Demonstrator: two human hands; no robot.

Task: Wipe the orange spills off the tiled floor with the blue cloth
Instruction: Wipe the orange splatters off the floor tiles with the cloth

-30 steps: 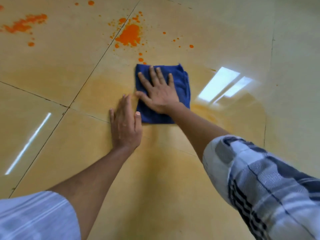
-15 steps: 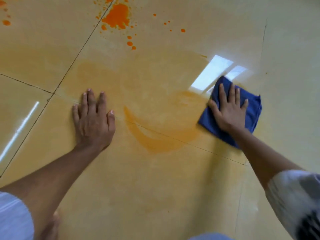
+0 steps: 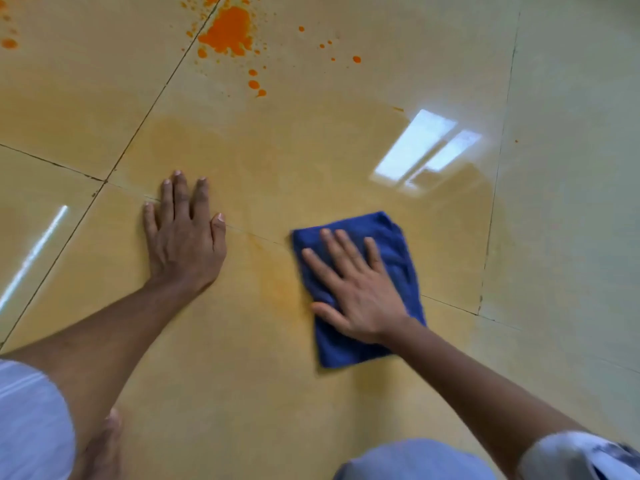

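On glossy beige tiled floor (image 3: pixel 346 150), right hand (image 3: pixel 360 289) flat with fingers spread on folded fuzzy blue cloth (image 3: pixel 398 244), left hand (image 3: pixel 185 237) flat on tile, splattered orange spills (image 3: pixel 230 31) beyond

I see an indoor room: glossy beige floor tiles (image 3: pixel 311 161) reflecting a window (image 3: pixel 426 150) beyond my right hand (image 3: pixel 360 292).

Single view: head-worn wide-angle camera, facing forward and steeply down, close above the glossy beige tiled floor (image 3: pixel 311 150). Both forearms enter from the bottom edge; straight tile joints bow toward the borders. No second view.
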